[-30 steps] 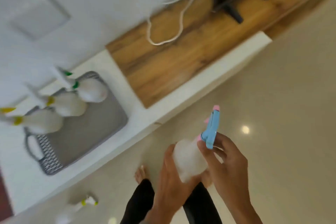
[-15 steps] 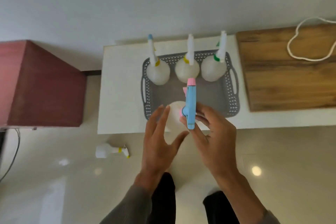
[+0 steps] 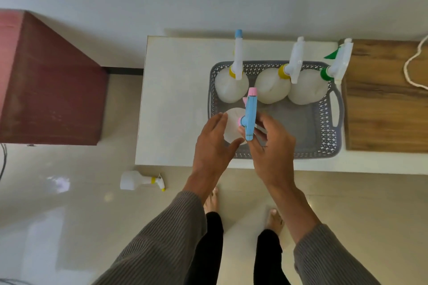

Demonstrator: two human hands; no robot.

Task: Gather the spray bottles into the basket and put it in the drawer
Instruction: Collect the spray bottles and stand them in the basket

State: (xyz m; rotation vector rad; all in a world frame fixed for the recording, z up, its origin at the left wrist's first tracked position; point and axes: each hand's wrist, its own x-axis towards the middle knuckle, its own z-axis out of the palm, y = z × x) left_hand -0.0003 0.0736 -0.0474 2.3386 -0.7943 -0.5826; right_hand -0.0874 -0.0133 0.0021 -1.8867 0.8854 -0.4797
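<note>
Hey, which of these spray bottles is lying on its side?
The yellow-collared spray bottle on the floor, left of the person's feet. The other four stand upright at the grey basket.

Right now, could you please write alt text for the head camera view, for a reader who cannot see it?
Seen from above, a person's right hand lowers a blue-and-pink-headed spray bottle into a grey basket on a white cabinet, the left hand open beside it. Three white spray bottles already stand along the basket's far side. Another spray bottle lies on the floor.
</note>
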